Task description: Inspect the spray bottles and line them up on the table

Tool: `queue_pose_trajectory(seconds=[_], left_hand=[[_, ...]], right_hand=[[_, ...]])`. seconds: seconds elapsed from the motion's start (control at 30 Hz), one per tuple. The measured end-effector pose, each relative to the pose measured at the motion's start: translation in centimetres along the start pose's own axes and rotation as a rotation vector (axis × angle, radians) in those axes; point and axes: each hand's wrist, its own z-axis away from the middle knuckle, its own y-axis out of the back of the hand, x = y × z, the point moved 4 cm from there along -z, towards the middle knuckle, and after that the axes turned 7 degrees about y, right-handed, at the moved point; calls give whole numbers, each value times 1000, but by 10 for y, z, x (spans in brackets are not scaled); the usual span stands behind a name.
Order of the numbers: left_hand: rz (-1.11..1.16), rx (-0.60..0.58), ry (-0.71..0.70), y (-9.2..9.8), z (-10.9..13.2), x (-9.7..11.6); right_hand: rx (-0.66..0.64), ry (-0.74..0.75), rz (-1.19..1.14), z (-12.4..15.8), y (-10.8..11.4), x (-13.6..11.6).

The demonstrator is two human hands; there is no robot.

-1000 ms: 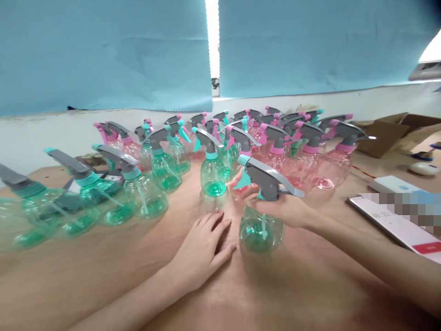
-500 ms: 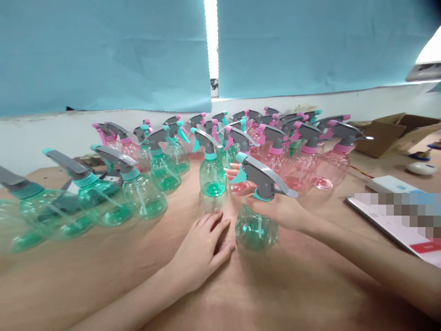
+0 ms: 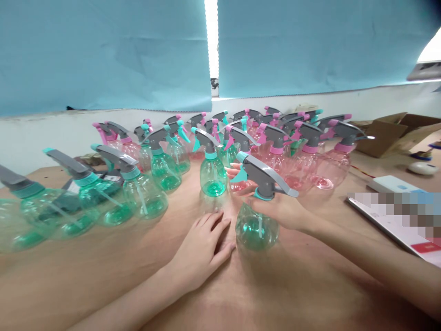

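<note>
A green spray bottle [image 3: 257, 232] with a grey and teal trigger head stands upright on the wooden table in front of me. My right hand [image 3: 284, 209] is at its neck, mostly behind the bottle, with fingers stretched out to the left past the trigger. Part of that hand is hidden by the spray head, and I cannot tell how firmly it touches the bottle. To the left, my left hand [image 3: 205, 241] lies palm down on the table, fingers extended and holding nothing. Beyond it stands another green spray bottle [image 3: 212, 177].
Several green spray bottles [image 3: 144, 197] stand in a row at left. Several pink ones [image 3: 301, 170] crowd the back right. A cardboard box [image 3: 382, 138], a white mouse [image 3: 422, 168] and a flat tablet-like device [image 3: 375, 220] lie right. A blue curtain [image 3: 103, 55] hangs behind.
</note>
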Motion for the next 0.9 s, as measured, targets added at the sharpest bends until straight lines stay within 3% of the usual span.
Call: queue_pose_trajectory(seconds=[0.3,0.9], left_hand=[[9,2,-1,1,0,1],[5,19,1,0,0,0]], right_hand=[[-36,34,-40,-1,0,-3],[-4,-36,64,-2,2,-5]])
